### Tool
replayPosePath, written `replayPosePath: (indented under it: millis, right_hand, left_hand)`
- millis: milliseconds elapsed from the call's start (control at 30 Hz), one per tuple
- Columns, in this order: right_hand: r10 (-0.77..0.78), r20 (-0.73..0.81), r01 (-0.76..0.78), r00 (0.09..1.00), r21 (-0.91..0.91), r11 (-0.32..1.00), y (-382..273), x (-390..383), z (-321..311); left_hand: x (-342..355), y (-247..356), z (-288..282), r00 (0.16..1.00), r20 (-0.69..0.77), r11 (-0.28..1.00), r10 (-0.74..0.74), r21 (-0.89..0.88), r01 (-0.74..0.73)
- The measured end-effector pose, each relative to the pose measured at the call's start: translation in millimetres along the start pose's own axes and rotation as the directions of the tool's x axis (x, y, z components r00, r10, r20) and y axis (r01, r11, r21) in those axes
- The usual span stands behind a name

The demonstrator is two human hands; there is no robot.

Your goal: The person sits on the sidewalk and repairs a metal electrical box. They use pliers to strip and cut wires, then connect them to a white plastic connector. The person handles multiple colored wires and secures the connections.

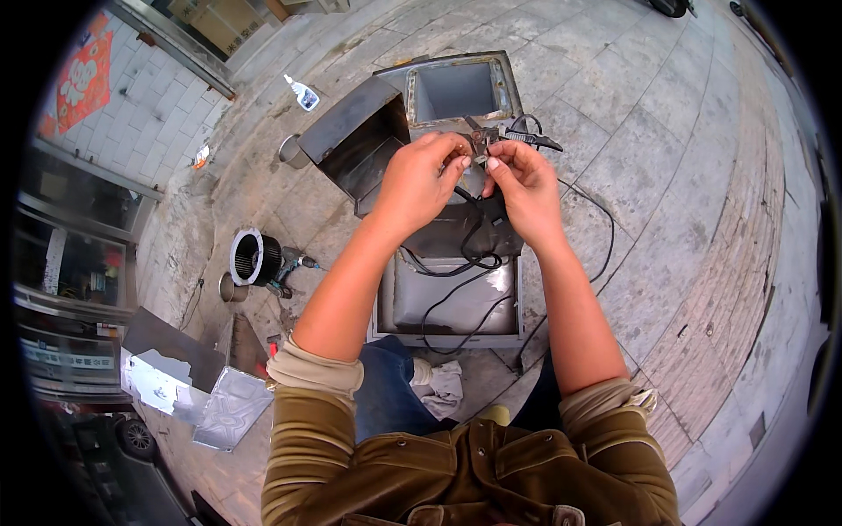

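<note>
Both my hands are raised over a greasy metal housing (465, 230) and meet in front of me. With thumb and fingers closed, my left hand (419, 182) pinches the near left side of a small dark metal part (480, 138). Opposite it, my right hand (529, 186) pinches the right side of that part. The fingertips hide some of it, and its exact kind cannot be made out. A black cable (474, 241) hangs below the hands and loops over the housing. A dark open metal box (351, 131) stands beyond my left hand.
Beyond the hands lies a metal casing with a square opening (517, 88). To the left are a spray bottle (303, 93), a fan wheel (254, 256) and a power drill (282, 279). Metal sheets (235, 405) lean lower left. A white cloth (441, 391) lies near my legs.
</note>
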State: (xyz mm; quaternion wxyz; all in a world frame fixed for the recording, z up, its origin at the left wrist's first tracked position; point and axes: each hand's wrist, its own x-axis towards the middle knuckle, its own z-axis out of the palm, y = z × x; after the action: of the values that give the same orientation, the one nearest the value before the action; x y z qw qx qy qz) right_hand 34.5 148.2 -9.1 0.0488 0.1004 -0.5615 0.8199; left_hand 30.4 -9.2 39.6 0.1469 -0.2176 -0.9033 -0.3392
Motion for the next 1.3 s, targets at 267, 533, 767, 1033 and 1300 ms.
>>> replayPosePath:
  millis: [267,533,767,1033,1300]
  right_hand:
    - [-0.088,0.016,0.089,0.996,-0.093,0.992,19,-2,13]
    - [0.069,0.105,-0.054,0.992,-0.134,0.990,32,-1,9]
    - [-0.001,0.108,0.011,0.994,-0.098,0.995,34,2,6]
    - [0.082,0.211,-0.066,0.974,-0.082,0.994,29,4,-2]
    - [0.110,0.246,-0.097,0.963,-0.066,0.993,32,4,-3]
  left_hand:
    - [-17,-9,-4,0.997,0.063,0.981,-0.042,-0.186,0.053]
    - [-12,-16,-3,0.996,-0.065,0.981,0.067,-0.180,-0.078]
    - [-12,-26,4,0.993,-0.070,0.974,0.099,-0.198,-0.111]
    - [-7,-23,-4,0.964,-0.013,0.964,0.265,-0.023,-0.265]
    - [0,-17,-21,0.921,0.069,0.906,0.384,0.168,-0.390]
